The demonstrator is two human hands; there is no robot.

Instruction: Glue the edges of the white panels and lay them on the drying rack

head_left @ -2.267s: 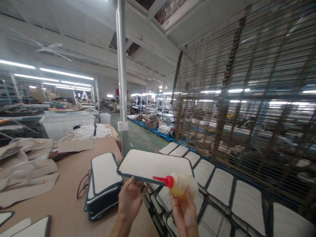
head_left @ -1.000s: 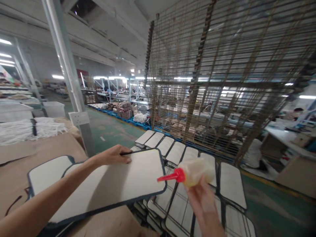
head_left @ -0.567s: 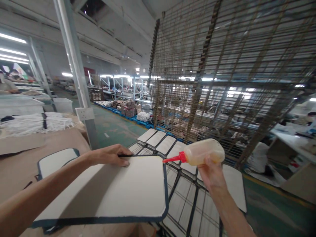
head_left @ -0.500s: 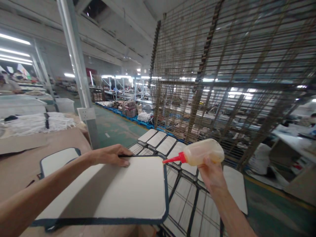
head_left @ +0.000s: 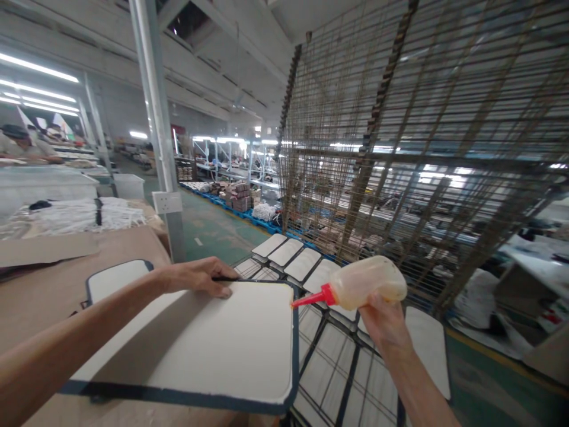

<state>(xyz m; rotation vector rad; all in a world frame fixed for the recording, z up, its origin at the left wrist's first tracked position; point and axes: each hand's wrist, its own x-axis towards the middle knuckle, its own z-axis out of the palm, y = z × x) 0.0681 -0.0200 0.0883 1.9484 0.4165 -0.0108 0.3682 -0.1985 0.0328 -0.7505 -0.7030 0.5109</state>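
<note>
Slightly lower along the right edge of the white panel [head_left: 231, 344] than before stands the red nozzle [head_left: 313, 298] of the bottle [head_left: 368, 280] clamped in my right hand [head_left: 386, 317], my left hand [head_left: 202, 277] pinching the far edge.

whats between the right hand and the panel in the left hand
In the head view, a bottle and its red nozzle span from the right hand to the panel, ending at its right edge.
</note>
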